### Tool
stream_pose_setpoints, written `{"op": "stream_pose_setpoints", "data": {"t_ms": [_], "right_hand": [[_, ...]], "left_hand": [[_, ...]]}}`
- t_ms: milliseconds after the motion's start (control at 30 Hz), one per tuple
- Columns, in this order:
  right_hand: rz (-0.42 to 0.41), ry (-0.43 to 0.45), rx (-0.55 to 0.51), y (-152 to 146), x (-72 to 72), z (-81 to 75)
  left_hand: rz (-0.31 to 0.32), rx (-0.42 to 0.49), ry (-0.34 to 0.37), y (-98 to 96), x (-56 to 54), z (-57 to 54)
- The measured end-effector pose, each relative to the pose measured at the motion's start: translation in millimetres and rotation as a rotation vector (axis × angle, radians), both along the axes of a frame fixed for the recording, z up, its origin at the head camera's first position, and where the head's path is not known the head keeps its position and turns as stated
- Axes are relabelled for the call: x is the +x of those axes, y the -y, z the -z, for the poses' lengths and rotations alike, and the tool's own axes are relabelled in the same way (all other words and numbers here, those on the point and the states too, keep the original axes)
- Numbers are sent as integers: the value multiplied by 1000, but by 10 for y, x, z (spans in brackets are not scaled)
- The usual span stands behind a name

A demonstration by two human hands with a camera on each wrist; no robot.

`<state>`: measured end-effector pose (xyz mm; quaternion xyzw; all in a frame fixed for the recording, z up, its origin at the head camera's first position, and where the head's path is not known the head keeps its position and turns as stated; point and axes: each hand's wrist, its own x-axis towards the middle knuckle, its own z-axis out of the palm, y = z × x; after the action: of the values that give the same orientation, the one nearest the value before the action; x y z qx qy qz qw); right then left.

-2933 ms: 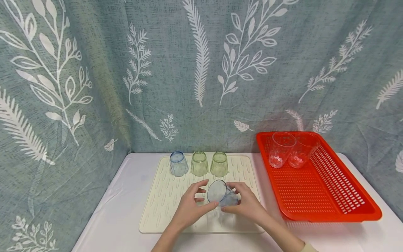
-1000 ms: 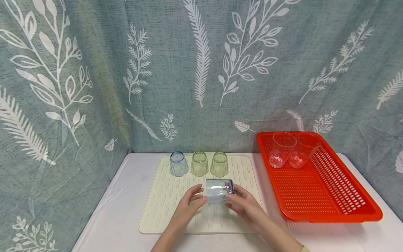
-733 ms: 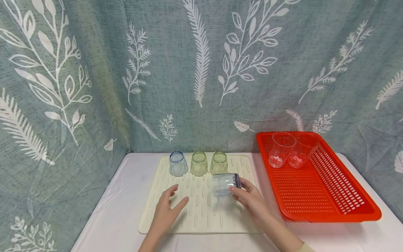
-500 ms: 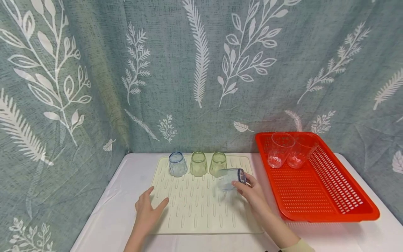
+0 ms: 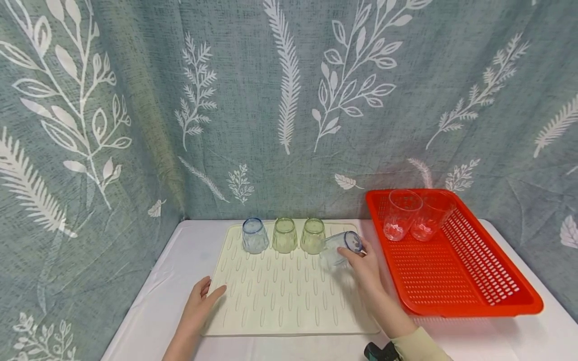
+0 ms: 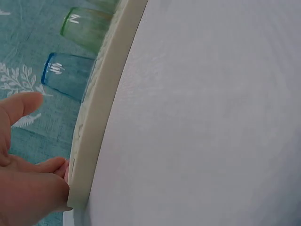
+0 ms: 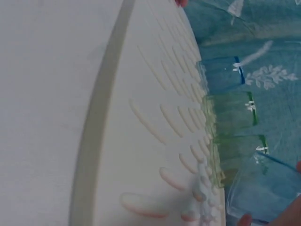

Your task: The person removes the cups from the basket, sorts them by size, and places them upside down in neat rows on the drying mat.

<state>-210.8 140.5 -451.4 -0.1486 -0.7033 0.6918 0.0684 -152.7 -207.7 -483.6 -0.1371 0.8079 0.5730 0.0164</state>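
Observation:
My right hand point(image 5: 363, 260) grips a pale blue glass tumbler point(image 5: 335, 245) by its dark-blue end. The tumbler leans, that end raised to the right and the other low over the cream drying mat point(image 5: 275, 301), close beside the nearer green tumbler point(image 5: 313, 236). Another green tumbler point(image 5: 285, 235) and a blue tumbler point(image 5: 255, 236) continue the row along the mat's back, all standing narrow end up. In the right wrist view the held tumbler point(image 7: 254, 188) overlaps the green one. My left hand point(image 5: 197, 303) holds nothing, thumb and fingers apart at the mat's left front edge.
A red plastic basket point(image 5: 442, 311) stands right of the mat, with two clear glasses point(image 5: 399, 220) leaning at its back end. Behind the white table point(image 5: 158, 301) hangs a green-blue leaf-patterned curtain point(image 5: 253, 100). A black device point(image 5: 381, 352) shows by my right sleeve.
Both hands were at the tumbler and turned it round. My left hand let go and drew back to the left; my right hand carried the tumbler back and right, tipping its dark-blue end up.

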Motion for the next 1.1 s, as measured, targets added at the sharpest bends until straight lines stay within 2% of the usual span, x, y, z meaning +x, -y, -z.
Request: {"op": "stream_pose_setpoints", "data": {"t_ms": [200,533,1100], "right_hand": [[66,-9,61,13,-113,30],[175,-82,242,39,-340,79],[172,-73,285,90,-557,142]], "left_hand": [[-20,84,40,38,-6,12],[-53,98,37,42,-19,21],[-56,107,42,30,-1,-23]]}}
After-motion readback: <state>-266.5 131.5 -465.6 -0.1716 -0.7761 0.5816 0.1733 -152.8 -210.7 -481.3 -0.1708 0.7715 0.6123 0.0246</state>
